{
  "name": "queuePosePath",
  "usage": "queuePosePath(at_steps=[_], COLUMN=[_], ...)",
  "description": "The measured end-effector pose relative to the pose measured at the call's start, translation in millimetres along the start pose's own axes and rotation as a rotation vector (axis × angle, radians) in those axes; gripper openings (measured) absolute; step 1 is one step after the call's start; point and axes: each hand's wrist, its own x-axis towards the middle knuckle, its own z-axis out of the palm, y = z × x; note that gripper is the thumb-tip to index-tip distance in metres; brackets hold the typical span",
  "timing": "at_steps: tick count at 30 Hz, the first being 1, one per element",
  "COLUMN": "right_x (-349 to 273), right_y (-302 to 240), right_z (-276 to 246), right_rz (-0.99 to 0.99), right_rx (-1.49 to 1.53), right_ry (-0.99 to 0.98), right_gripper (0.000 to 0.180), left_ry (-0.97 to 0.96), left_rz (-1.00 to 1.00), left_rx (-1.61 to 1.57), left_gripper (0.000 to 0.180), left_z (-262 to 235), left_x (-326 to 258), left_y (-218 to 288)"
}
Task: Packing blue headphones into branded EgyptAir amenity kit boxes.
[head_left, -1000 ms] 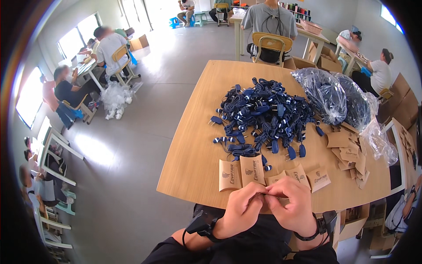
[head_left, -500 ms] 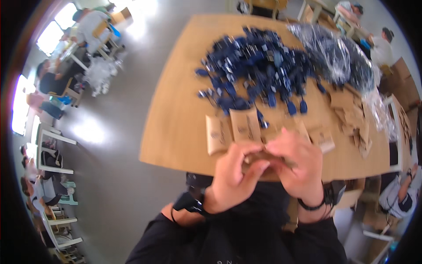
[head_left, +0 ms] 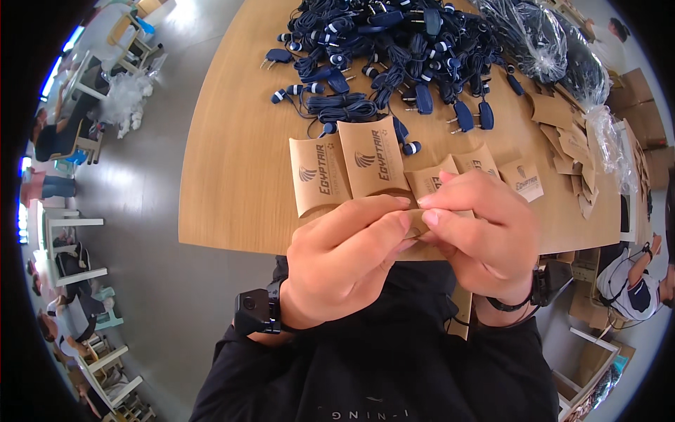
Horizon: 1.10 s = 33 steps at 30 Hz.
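Observation:
Both hands meet at the table's near edge over a small brown cardboard pillow box [head_left: 420, 226], mostly covered by the fingers. My left hand [head_left: 344, 257] is closed, its thumb and forefinger pinching the box's edge. My right hand [head_left: 485, 235] pinches the same piece from the other side, fingertips nearly touching the left ones. Just beyond the hands stand two printed brown pillow boxes [head_left: 318, 172] side by side. More printed brown boxes [head_left: 520, 179] lie to their right, some partly behind my right hand. Behind them is a heap of dark blue corded earphones [head_left: 415, 63] with two-pin plugs.
Clear plastic bags [head_left: 534, 42] with dark contents lie at the table's far right. Loose flat brown cardboard pieces [head_left: 566, 141] are piled at the right. The wooden table [head_left: 225, 169] ends just under my hands. Other people sit at both sides; white stools [head_left: 70, 243] stand at left.
My fingers have moved from curling around the cardboard piece to pinching it with fingertips close together. The view has tilted, so the table and boxes sit higher in the picture.

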Motion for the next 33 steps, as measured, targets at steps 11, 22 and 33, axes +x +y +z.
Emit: queuePosePath(at_steps=[11, 22, 33], right_x=[4, 8, 2], right_y=[3, -1, -14], right_z=[5, -12, 4], right_rz=[-0.072, -0.163, -0.118], right_rx=[-0.066, 0.212, 0.340], right_ry=[0.061, -0.149, -0.047], right_gripper=[0.020, 0.066, 0.088], left_ry=[-0.033, 0.032, -0.042], left_rz=[0.131, -0.073, -0.303], left_rx=[0.047, -0.581, -0.929], left_gripper=[0.036, 0.031, 0.025], left_z=[-4, -18, -16], left_x=[1, -3, -6], left_y=[-7, 1, 7])
